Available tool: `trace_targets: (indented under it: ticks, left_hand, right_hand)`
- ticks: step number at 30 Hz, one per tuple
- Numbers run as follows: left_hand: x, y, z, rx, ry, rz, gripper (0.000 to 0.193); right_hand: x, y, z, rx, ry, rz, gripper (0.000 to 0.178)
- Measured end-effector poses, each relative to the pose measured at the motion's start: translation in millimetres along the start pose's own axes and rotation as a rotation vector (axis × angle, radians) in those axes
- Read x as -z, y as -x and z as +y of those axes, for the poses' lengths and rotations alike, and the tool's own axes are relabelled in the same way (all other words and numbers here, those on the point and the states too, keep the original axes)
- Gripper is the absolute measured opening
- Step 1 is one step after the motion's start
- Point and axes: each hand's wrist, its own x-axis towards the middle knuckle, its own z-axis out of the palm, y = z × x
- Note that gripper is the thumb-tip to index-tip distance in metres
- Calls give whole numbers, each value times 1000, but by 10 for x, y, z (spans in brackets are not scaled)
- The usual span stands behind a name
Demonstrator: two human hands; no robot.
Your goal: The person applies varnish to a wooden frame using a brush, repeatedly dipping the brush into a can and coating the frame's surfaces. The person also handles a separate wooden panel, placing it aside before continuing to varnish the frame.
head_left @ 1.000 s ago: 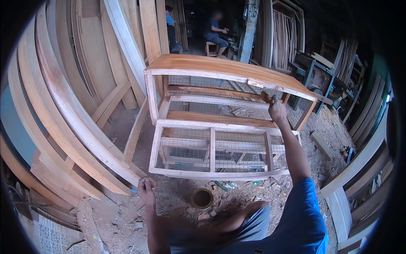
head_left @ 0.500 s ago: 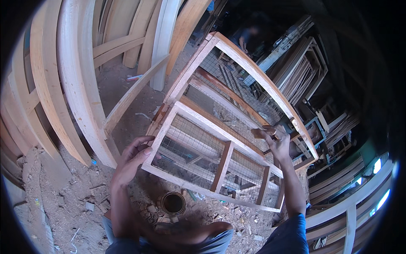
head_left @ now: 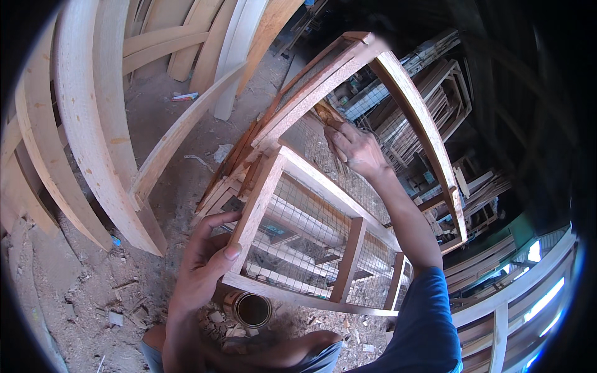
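Observation:
A wooden frame cage (head_left: 258, 205) with wire mesh (head_left: 305, 208) stands tilted in front of me. My left hand (head_left: 208, 258) grips its near left corner post, thumb on the front face and fingers behind. Reaching through the open upper part, my right hand (head_left: 360, 149) holds a paintbrush (head_left: 326, 114) against the inner side of the upper left rail; the fingers partly hide the brush. Below the cage's lower rail, an open round can (head_left: 254, 309) with dark contents sits on the ground by my leg.
Several long curved planks (head_left: 93, 118) lean at the left, one slanted strip (head_left: 186, 133) jutting toward the cage. Wood frames and slats (head_left: 435, 112) are stacked at the back right. A slatted wooden piece (head_left: 497, 317) stands at the lower right. Wood chips and sawdust cover the ground.
My right hand has moved from the cage's right side, up and left to the upper left rail with the brush. The cage has turned and tilted; my left hand still holds its corner.

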Motion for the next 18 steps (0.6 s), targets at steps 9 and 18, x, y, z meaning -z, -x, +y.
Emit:
trace_targets:
  ticks: [9, 18]
  left_hand:
    - [-61, 24, -46, -12, 40, 68, 48]
    - [-48, -4, -28, -35, 19, 40, 47]
  right_hand:
    - [98, 288, -122, -320, 112, -394, 20]
    - [24, -281, -124, -352, -78, -204, 10]
